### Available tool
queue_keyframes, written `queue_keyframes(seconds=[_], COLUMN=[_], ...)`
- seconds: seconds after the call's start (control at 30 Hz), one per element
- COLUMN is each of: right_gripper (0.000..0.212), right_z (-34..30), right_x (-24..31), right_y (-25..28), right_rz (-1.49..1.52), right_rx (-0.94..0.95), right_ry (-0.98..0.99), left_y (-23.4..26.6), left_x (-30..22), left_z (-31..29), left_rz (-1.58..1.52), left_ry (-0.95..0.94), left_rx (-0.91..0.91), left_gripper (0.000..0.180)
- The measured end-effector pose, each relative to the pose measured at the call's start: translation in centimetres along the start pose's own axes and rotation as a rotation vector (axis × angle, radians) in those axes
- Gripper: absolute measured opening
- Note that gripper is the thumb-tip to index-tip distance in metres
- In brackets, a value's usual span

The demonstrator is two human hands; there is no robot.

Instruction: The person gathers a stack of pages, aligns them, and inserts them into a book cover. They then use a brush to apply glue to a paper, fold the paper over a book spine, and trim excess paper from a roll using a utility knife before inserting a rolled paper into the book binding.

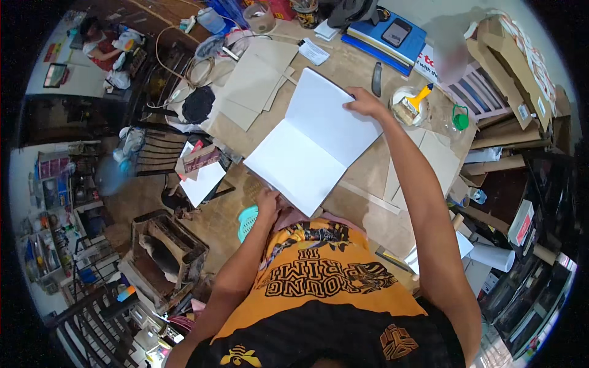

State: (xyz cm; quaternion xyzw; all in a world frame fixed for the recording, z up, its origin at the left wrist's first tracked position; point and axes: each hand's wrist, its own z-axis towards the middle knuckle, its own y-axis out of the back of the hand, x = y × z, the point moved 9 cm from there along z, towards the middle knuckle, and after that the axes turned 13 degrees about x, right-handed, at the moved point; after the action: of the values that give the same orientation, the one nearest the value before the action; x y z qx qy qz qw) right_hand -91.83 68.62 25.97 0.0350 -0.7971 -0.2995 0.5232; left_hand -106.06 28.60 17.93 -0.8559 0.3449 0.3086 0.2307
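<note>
An open book with blank white pages [316, 141] lies slanted over the work table, its fold running across the middle and a thin dark edge showing round it. My right hand [366, 103] is closed on the far right edge of the upper page, thumb on top. At the near left edge, my left hand [268, 202] grips the lower part of the book, its fingertips partly hidden beneath. Just beyond the right hand lies a dark-handled cutter knife [377, 80]. A yellow-handled paintbrush [420, 97] rests in a round tub of white paste [405, 105].
Grey cardboard sheets [254, 76] are stacked left of the book; more boards [429, 162] lie right. Blue folders [386, 40] carry a phone [397, 32] at the back. Cardboard pieces [512, 73] crowd the right side. A wooden crate [162, 257] stands on the floor; another person [104, 52] sits far left.
</note>
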Motion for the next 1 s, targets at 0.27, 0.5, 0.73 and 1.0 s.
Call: queue_keyframes(seconds=[0.27,0.5,0.73,1.0], right_gripper=[0.041,0.044,0.075,0.071], right_z=[7.2,8.9,4.4,-5.1], right_x=[-7.8,-10.3,-3.4,11.7], right_y=[-1.6,-0.7,-4.9,-24.4], right_rz=[-0.161,-0.393,-0.614,-0.601], right_rx=[-0.031,-0.222,-0.394,0.066], right_ry=[-0.163,-0.383,-0.392,-0.015], left_y=[4.9,2.3,1.9,-1.5], left_x=[6.0,1.7,1.0,-4.9], left_z=[3.9,4.6,7.4,7.3], left_rz=[0.038,0.738,0.954,1.11], left_ry=[0.066,0.062,0.166,-0.028], left_rx=[-0.057,-0.255,-0.189,0.056], left_gripper=[0.013,0.025,0.033,0.033])
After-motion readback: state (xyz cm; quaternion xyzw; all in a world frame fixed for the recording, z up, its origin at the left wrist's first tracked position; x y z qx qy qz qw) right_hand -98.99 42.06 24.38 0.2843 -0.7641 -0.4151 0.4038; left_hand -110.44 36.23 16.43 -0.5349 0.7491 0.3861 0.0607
